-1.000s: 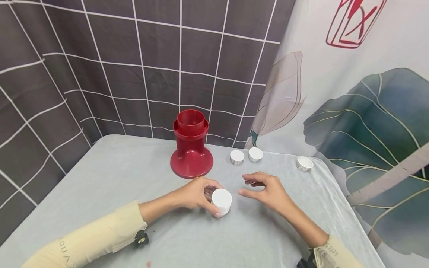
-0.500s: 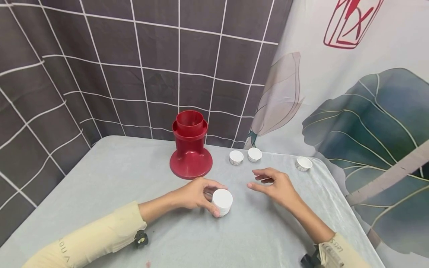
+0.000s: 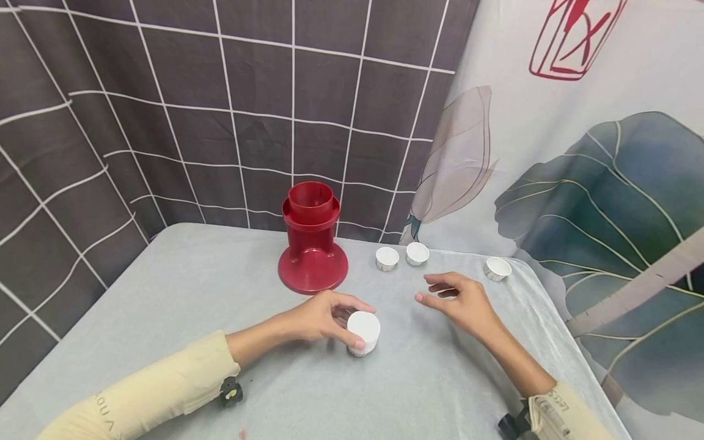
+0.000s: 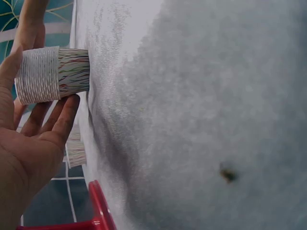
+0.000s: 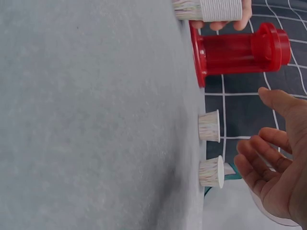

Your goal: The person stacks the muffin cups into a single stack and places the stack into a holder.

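My left hand holds a stack of white paper baking cups, thumb in front and fingers behind. In the left wrist view, the stack's many nested rims form a ribbed band. Its lowest cup has coloured streaks and meets the cloth. To the right, my right hand hovers above the table, fingers loosely bent and holding nothing. Two single paper cups stand just beyond it, side by side; a third cup is farther right. In the right wrist view the two cups stand upright, apart from the fingers.
A red plastic stand with a wide round base and an open tube on top stands behind my left hand. Grey cloth covers the table. A dark tile-patterned curtain hangs behind, with a leaf-printed one at right.
My right hand has drawn away from the stack, moving right and slightly back toward the single cups. The left hand and its stack have barely moved.
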A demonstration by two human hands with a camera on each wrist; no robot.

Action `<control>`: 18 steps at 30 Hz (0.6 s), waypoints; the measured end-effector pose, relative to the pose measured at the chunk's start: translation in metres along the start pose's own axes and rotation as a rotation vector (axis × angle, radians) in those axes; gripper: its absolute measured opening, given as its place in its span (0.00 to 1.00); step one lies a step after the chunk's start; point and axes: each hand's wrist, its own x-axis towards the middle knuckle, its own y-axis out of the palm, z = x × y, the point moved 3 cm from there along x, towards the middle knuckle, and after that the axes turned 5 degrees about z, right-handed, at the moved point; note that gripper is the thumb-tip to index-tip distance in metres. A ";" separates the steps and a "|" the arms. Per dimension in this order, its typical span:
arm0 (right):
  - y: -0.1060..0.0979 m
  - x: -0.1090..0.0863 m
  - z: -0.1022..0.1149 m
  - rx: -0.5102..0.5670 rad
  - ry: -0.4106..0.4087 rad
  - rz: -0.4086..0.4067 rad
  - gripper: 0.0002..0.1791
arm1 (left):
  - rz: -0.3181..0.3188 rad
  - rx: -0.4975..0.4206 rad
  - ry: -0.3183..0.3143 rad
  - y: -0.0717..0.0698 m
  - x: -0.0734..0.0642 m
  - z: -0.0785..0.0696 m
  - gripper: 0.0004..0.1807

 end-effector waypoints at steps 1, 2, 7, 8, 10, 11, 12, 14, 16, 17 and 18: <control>-0.001 0.001 -0.001 0.001 0.006 -0.002 0.25 | -0.001 0.003 0.000 0.000 0.000 -0.001 0.31; -0.002 0.001 -0.001 0.004 0.012 -0.004 0.25 | -0.003 0.009 0.000 -0.001 -0.001 -0.001 0.31; -0.008 0.004 -0.007 0.001 0.047 -0.023 0.26 | -0.011 0.020 -0.015 -0.001 -0.001 -0.004 0.29; -0.009 0.004 -0.008 -0.002 0.052 -0.026 0.26 | -0.013 0.019 -0.020 -0.001 -0.001 -0.004 0.29; -0.011 0.005 -0.010 -0.009 0.060 -0.031 0.26 | -0.015 0.015 -0.029 0.000 -0.001 -0.004 0.28; -0.012 0.006 -0.011 -0.014 0.065 -0.033 0.26 | -0.017 0.019 -0.032 0.000 -0.001 -0.004 0.28; -0.012 0.006 -0.012 -0.019 0.069 -0.034 0.27 | -0.019 0.021 -0.034 0.000 -0.001 -0.004 0.28; -0.014 0.008 -0.014 -0.030 0.086 -0.037 0.28 | -0.024 0.023 -0.037 0.000 -0.001 -0.004 0.28; -0.017 0.009 -0.017 -0.035 0.101 -0.041 0.29 | -0.028 0.024 -0.038 0.000 -0.002 -0.004 0.28; -0.018 0.010 -0.018 -0.037 0.106 -0.043 0.29 | -0.029 0.024 -0.038 0.000 -0.002 -0.005 0.28; -0.019 0.010 -0.019 -0.038 0.111 -0.046 0.29 | -0.031 0.021 -0.038 0.001 -0.002 -0.005 0.28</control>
